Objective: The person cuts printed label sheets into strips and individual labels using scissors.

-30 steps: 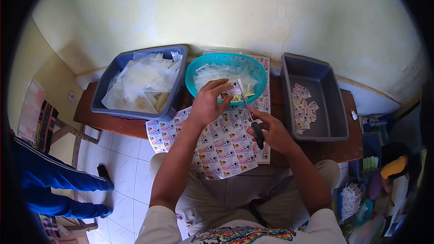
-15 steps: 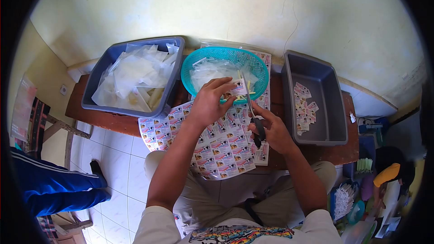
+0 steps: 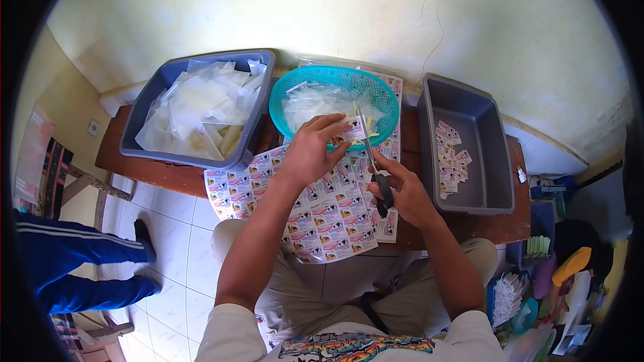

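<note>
The scissor handles (image 3: pixel 384 192) are black, the basket (image 3: pixel 381 95) teal.

The left hand (image 3: pixel 310 151) covers part of its label (image 3: pixel 353 129); the left forearm (image 3: pixel 258 248) hides some of the sheet (image 3: pixel 332 224), whose lettering is too small to read. The right hand (image 3: pixel 408 194) partly hides the scissors (image 3: pixel 384 191). Dark borders cut off the blue-trousered person (image 3: pixel 84 245) and blur another person (image 3: pixel 571 266).
</note>
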{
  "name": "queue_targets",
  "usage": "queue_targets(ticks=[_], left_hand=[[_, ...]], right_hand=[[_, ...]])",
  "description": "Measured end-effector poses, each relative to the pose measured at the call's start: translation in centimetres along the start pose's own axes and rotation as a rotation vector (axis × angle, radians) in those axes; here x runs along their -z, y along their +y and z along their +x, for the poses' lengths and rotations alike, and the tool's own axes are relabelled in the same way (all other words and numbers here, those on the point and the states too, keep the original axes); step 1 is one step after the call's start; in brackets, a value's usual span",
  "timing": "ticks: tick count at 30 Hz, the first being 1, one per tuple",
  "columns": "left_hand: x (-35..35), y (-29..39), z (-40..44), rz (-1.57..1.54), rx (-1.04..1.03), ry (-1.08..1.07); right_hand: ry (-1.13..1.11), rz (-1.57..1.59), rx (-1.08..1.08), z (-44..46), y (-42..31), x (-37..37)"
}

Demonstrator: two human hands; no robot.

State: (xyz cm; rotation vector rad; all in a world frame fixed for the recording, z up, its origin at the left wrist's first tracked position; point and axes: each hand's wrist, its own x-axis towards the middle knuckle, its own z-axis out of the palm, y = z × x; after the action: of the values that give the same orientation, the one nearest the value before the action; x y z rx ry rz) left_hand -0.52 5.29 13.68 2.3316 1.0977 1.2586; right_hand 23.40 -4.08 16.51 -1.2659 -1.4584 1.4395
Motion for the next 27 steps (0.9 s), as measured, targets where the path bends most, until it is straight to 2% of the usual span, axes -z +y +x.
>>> queue_targets(ticks=[27], left_hand=[[-0.1, 0.2, -0.3, 0.006, -0.008, -0.017]], right_hand=[[0.021, 0.009, 0.024, -0.1, 1.0, -0.2]])
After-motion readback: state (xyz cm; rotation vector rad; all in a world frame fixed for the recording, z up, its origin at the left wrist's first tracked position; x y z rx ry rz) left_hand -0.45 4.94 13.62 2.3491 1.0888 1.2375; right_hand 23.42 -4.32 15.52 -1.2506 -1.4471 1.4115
